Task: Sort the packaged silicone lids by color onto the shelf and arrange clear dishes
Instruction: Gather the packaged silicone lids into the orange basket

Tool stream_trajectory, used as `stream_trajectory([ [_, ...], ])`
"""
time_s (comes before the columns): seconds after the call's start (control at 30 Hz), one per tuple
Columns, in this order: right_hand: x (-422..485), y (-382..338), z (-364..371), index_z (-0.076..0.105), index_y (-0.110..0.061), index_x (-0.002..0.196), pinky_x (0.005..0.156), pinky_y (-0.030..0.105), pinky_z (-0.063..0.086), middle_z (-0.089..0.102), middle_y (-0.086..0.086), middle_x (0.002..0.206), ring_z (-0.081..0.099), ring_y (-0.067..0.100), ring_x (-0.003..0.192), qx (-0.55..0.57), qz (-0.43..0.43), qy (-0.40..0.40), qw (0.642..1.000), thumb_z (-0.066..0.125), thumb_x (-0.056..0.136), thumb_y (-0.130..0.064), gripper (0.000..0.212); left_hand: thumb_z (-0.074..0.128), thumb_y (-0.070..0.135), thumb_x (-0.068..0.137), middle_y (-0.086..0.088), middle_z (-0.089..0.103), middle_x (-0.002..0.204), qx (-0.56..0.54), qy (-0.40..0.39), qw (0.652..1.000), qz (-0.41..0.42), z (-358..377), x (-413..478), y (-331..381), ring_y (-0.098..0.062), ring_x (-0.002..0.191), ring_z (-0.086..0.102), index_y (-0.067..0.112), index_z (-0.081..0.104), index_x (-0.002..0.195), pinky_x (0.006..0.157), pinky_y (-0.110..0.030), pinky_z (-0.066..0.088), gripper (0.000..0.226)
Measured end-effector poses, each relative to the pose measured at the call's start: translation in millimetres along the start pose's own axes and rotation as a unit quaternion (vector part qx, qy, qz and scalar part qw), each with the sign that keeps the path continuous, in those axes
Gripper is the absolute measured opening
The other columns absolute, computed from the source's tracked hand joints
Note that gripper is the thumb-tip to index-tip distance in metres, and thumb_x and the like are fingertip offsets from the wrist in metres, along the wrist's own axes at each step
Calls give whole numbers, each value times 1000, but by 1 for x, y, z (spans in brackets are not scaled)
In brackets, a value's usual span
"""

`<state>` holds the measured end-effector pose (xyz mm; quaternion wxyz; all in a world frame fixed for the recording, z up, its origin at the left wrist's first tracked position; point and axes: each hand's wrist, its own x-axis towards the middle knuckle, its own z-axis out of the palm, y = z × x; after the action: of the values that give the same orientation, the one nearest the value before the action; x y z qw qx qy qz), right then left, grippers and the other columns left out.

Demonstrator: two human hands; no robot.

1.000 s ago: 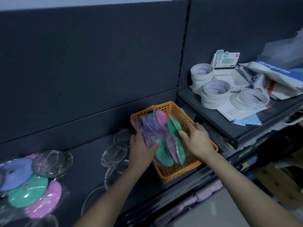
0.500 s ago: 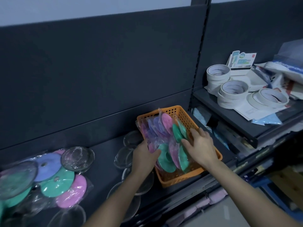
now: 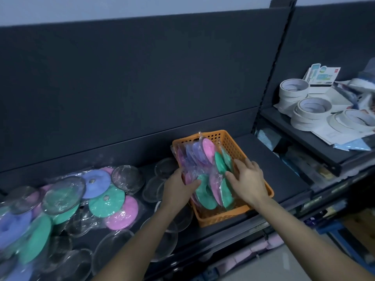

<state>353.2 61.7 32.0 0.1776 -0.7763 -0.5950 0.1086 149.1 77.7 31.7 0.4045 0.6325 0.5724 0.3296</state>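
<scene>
Right of centre on the dark shelf (image 3: 269,159), both hands are working inside the orange basket (image 3: 229,138). The left hand (image 3: 178,187) presses its fingers against the near-left side of the upright packs of silicone lids (image 3: 205,169), thumb around a green disc, so its grip looks closed on that pack. The right hand (image 3: 248,180) lies spread over the green lids on the right of the bundle, fingers apart, resting more than pinching. Pink, purple and green discs stand on edge together in crinkled wrap, filling the left half of the basket.

My read: this is the sorting step, with the hands thumbing through the bundle to single out one colour. Next move probably calls for parting the packs cleanly and lifting one free without dragging its neighbours, then carrying it left.

Over on the left, more wrapped lids (image 3: 107,199) lie flat in a mixed heap, with clear dishes (image 3: 127,177) on top of and around them. Those dishes are hard to count; glare and blur smear the near-left corner. Several more sit half-hidden behind the left forearm. How many packs are in the basket, I cannot tell. Tape rolls (image 3: 312,110) sit far right, cut off at the edge.
</scene>
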Motion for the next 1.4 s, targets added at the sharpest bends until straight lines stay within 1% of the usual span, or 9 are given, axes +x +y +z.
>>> stream_trajectory([
  [0.13,-15,-29,1,52,-6,130,111,50,30,41,25,142,35,40,133,49,-33,30,998,53,90,-28,46,60,43,88,11,65,99,35,14,999,19,-25,-11,-10,-3,88,59,19,61,109,71,-17,44,32],
  [0.3,-38,-89,11,58,-4,122,102,39,41,48,20,137,46,34,127,112,-173,104,973,62,85,-8,37,65,22,86,-3,68,102,116,67,990,34,-87,-29,-46,-16,92,62,8,68,106,77,-21,42,24],
  [0.43,-55,-140,37,62,-6,115,96,21,35,57,12,124,54,28,116,105,-221,45,969,63,82,-6,33,65,11,84,-8,69,107,179,113,977,28,-145,-50,-83,-22,99,63,7,69,107,76,-14,36,24],
  [0.6,-75,-191,81,57,-4,125,105,25,31,50,14,137,46,28,129,85,-288,-51,952,59,86,-8,40,63,7,80,-11,64,110,276,119,953,28,-206,-73,-124,-28,104,58,7,66,111,88,-27,41,31],
  [0.77,-78,-230,113,56,-4,125,96,36,45,56,13,127,54,30,115,79,-332,-142,929,53,82,-5,43,65,6,77,-17,56,122,321,146,936,14,-235,-79,-139,-34,112,52,2,57,120,93,-35,44,44],
  [0.9,-76,-251,136,49,-7,131,97,36,44,52,12,130,51,30,118,42,-337,-193,920,52,82,-13,49,75,24,74,-16,53,120,351,171,919,-61,-244,-87,-150,-36,112,49,4,47,124,90,-39,44,61],
  [1.03,-69,-263,157,21,-9,147,114,38,26,20,17,152,19,34,141,-33,-354,-200,913,62,82,-36,81,80,42,66,-11,45,126,346,137,917,-147,-246,-89,-162,-30,118,44,7,30,135,94,-37,42,92],
  [1.17,-62,-267,167,-5,-18,150,117,47,13,-7,14,157,-6,36,144,-111,-342,-211,909,67,76,-50,108,80,40,67,-8,42,125,341,139,918,-149,-244,-87,-166,-27,119,42,8,34,130,95,-34,42,85],
  [1.4,-52,-270,164,-1,-12,150,108,39,33,2,16,156,11,38,142,-96,-372,-199,901,57,80,-18,91,76,54,68,-13,27,140,356,142,907,-173,-238,-70,-167,-29,133,27,9,20,143,108,-34,32,104],
])
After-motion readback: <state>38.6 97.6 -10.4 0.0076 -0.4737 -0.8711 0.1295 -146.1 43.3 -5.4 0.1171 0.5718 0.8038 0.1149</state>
